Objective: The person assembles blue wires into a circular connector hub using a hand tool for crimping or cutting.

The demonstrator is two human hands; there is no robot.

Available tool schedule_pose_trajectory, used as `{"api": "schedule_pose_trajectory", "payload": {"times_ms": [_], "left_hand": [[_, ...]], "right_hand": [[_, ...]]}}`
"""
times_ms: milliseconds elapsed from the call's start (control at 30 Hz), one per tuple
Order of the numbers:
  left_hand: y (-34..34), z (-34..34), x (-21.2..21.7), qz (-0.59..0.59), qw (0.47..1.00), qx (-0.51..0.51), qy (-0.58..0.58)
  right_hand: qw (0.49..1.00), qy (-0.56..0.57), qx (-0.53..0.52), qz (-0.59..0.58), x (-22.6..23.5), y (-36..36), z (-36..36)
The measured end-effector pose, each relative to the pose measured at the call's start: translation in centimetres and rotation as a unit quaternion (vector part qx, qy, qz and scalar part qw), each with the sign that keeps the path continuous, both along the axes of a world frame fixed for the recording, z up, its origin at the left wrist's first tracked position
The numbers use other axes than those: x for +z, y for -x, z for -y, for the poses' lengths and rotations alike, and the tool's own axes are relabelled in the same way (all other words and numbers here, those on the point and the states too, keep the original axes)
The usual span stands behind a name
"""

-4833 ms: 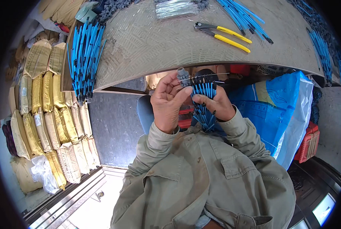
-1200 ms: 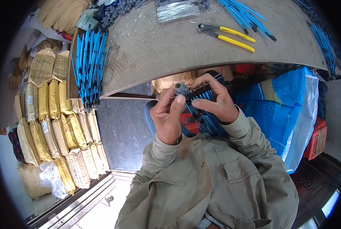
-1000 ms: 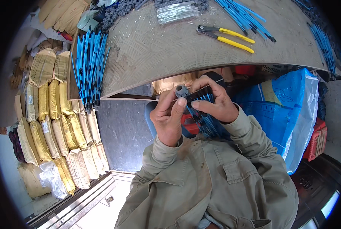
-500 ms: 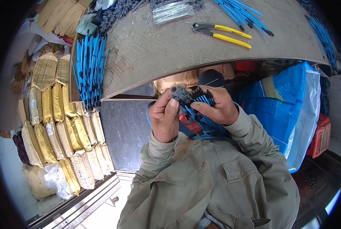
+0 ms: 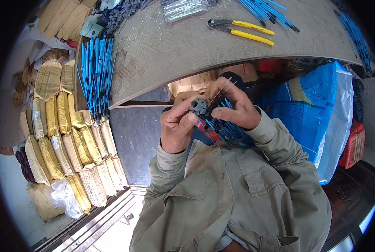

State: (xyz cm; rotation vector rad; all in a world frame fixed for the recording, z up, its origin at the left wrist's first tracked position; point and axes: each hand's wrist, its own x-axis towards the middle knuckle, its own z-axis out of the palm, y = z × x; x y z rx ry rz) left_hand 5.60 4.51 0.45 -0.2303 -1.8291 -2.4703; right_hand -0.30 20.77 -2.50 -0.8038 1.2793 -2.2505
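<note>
In front of my chest, my left hand (image 5: pixel 178 126) pinches a grey plastic fitting (image 5: pixel 197 105) between thumb and fingers, its round open end facing up. My right hand (image 5: pixel 237 110) is closed beside it, thumb and fingers around a bundle of thin blue rods with black ends (image 5: pixel 227 131). The black ends meet the fitting's side, partly behind my fingers; whether they are plugged into it is hidden. Thin pale pins (image 5: pixel 226 85) stick up past my right fingers.
On the worktable (image 5: pixel 162 54) ahead lie yellow-handled cutters (image 5: pixel 250 32), clear thin rods (image 5: pixel 186 10) and blue rods (image 5: pixel 265 12). More blue rods (image 5: pixel 96 77) stand at its left edge. Packed bags (image 5: pixel 66 138) are stacked left; a large blue bag (image 5: pixel 300 109) stands right.
The fitting has tilted so its open end faces up more. My right fingers have risen and reach over the rods. More pale pins show above them. The view has shifted slightly.
</note>
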Motion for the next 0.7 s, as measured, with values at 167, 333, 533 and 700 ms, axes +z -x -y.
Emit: {"api": "schedule_pose_trajectory", "payload": {"times_ms": [167, 333, 533, 700], "left_hand": [[-0.7, -0.4, 0.0, 0.023, 0.999, 0.031, -0.010], [-0.7, 0.2, -1.1, 0.006, 0.999, 0.043, -0.017], [-0.6, 0.6, -1.0, 0.013, 0.998, 0.020, -0.053], [0.2, 1.5, -1.4, 0.013, 0.996, -0.048, -0.079]], "right_hand": [[0.999, 0.000, -0.032, -0.038, 0.2, -0.4, 0.3], [1.000, -0.022, -0.010, 0.000, -0.1, -0.5, 0.0], [0.989, -0.098, -0.025, -0.103, 0.2, -0.3, -0.7], [0.990, -0.080, 0.009, -0.113, -0.2, 1.1, -0.3]]}}
